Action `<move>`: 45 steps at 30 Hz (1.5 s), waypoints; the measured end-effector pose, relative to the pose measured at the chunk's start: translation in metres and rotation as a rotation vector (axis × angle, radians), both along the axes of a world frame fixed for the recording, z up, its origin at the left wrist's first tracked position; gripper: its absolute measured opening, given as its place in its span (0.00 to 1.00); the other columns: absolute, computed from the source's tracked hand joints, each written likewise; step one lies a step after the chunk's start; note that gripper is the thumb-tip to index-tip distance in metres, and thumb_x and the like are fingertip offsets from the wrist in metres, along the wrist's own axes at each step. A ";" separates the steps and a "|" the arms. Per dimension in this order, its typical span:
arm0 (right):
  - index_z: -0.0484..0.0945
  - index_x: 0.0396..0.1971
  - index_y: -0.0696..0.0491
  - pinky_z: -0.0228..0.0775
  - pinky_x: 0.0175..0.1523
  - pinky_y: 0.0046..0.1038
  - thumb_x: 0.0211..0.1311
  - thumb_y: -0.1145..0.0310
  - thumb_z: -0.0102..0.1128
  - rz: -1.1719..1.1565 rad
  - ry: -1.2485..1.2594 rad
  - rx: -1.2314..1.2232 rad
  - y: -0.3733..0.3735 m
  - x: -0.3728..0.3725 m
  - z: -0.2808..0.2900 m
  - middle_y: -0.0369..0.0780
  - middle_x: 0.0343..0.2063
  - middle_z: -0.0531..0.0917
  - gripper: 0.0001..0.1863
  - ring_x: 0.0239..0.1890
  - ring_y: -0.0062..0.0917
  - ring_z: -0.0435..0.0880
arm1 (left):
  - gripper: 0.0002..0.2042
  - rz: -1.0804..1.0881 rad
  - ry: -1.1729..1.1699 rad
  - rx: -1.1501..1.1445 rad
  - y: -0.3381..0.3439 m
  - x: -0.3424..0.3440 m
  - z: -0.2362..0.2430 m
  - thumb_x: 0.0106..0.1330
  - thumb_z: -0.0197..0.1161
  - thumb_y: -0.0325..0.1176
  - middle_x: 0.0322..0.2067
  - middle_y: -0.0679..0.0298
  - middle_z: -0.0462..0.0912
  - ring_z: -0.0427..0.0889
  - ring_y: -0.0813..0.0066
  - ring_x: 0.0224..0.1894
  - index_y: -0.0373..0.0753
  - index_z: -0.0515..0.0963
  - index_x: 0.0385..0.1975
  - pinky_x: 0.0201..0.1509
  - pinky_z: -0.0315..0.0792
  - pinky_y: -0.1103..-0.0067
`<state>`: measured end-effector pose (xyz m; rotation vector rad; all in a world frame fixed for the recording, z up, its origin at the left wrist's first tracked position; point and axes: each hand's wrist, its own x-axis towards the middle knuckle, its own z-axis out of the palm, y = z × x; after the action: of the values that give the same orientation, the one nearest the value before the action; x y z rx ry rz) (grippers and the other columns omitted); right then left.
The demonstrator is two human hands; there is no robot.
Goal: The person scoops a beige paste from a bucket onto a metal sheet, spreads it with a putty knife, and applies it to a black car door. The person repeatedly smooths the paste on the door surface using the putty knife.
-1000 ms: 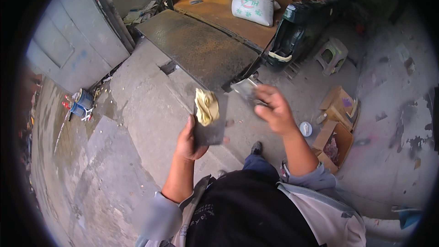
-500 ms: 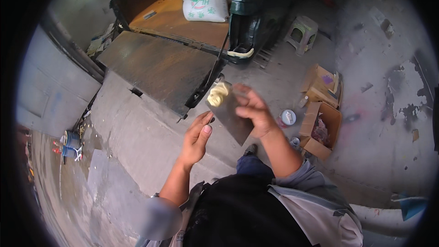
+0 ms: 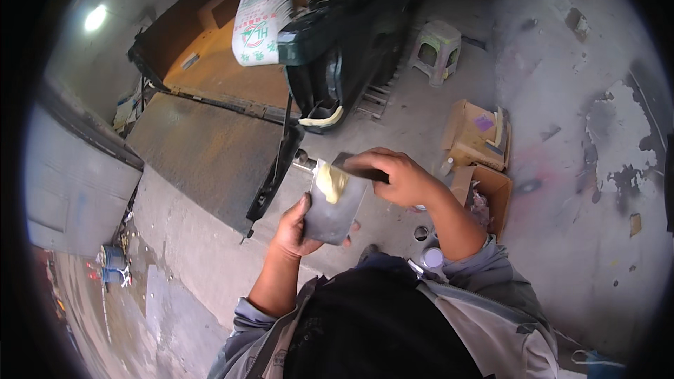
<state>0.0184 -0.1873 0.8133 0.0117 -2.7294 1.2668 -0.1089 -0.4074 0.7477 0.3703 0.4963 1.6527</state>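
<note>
My left hand (image 3: 289,230) grips a flat grey plate (image 3: 333,221) from below, its thumb along the near left edge. A lump of pale yellow putty (image 3: 330,182) lies on the plate's upper part. Fingers of my right hand (image 3: 401,177) are closed around a dark, flat scraper (image 3: 366,168), held at the plate's upper right edge. Whether the scraper touches the putty I cannot tell. At the plate's far left corner a short metal cylinder (image 3: 303,160) sticks out. Ahead, a yellow putty strip (image 3: 323,121) lies along the lower edge of a dark green vehicle side panel (image 3: 312,56).
A lowered tailgate (image 3: 203,158) juts out ahead left; a white sack (image 3: 260,24) sits on the rusty bed behind it. To the right are a plastic stool (image 3: 437,52), two open cardboard boxes (image 3: 465,156) (image 3: 502,186) and a round can (image 3: 432,258) near my feet. Blue buckets (image 3: 112,258) stand far left.
The plate has turned and now rests in my left hand, which was beside it before. My right hand has moved to its upper edge with the scraper. The view has shifted rightward.
</note>
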 end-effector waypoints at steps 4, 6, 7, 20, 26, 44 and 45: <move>0.76 0.55 0.55 0.68 0.63 0.31 0.50 0.84 0.52 -0.446 0.402 -0.227 0.029 0.007 -0.004 0.44 0.53 0.80 0.28 0.57 0.35 0.78 | 0.31 0.300 0.178 -0.074 0.063 0.013 0.010 0.74 0.44 0.56 0.59 0.53 0.72 0.73 0.49 0.60 0.39 0.59 0.67 0.55 0.74 0.55; 0.74 0.57 0.55 0.68 0.63 0.34 0.51 0.84 0.52 -0.377 0.336 -0.010 0.015 0.007 -0.014 0.46 0.53 0.80 0.29 0.56 0.36 0.79 | 0.28 0.364 0.307 -0.067 0.087 0.013 -0.001 0.77 0.40 0.53 0.59 0.56 0.72 0.71 0.58 0.63 0.38 0.59 0.68 0.59 0.71 0.61; 0.74 0.58 0.55 0.69 0.62 0.35 0.51 0.83 0.52 -0.334 0.352 0.037 0.006 0.007 -0.024 0.48 0.53 0.80 0.29 0.56 0.39 0.78 | 0.28 0.390 0.382 -0.056 0.099 0.010 -0.009 0.77 0.40 0.52 0.60 0.57 0.71 0.71 0.60 0.63 0.38 0.59 0.68 0.60 0.70 0.63; 0.75 0.57 0.55 0.70 0.61 0.35 0.49 0.85 0.53 -0.485 0.348 0.070 0.093 0.022 -0.009 0.47 0.52 0.79 0.30 0.54 0.40 0.79 | 0.29 0.180 0.278 -0.116 0.196 -0.043 -0.009 0.74 0.44 0.56 0.53 0.56 0.77 0.78 0.62 0.53 0.39 0.65 0.64 0.51 0.78 0.62; 0.77 0.54 0.52 0.74 0.57 0.35 0.44 0.84 0.54 -0.246 0.467 0.134 0.162 -0.025 0.024 0.44 0.51 0.81 0.31 0.54 0.39 0.80 | 0.34 -0.385 -0.099 0.137 0.239 -0.093 -0.004 0.69 0.50 0.59 0.61 0.45 0.67 0.75 0.29 0.52 0.46 0.57 0.69 0.33 0.82 0.50; 0.67 0.64 0.48 0.66 0.60 0.26 0.56 0.79 0.64 -0.831 0.270 -1.104 0.289 -0.049 -0.048 0.41 0.51 0.76 0.34 0.53 0.22 0.73 | 0.33 0.192 0.797 0.113 0.432 -0.104 -0.024 0.78 0.38 0.53 0.63 0.53 0.68 0.68 0.64 0.63 0.28 0.56 0.69 0.69 0.60 0.71; 0.67 0.64 0.48 0.66 0.59 0.26 0.56 0.79 0.64 -0.817 0.296 -1.130 0.307 -0.050 -0.044 0.41 0.50 0.76 0.34 0.53 0.22 0.73 | 0.30 0.196 0.899 0.112 0.444 -0.107 -0.029 0.78 0.40 0.50 0.62 0.51 0.69 0.69 0.66 0.63 0.28 0.60 0.67 0.66 0.63 0.72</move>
<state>-0.0312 0.1199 0.7691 -0.8187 -1.2002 1.9900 -0.2157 0.0370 0.7185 1.1961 1.1298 1.6429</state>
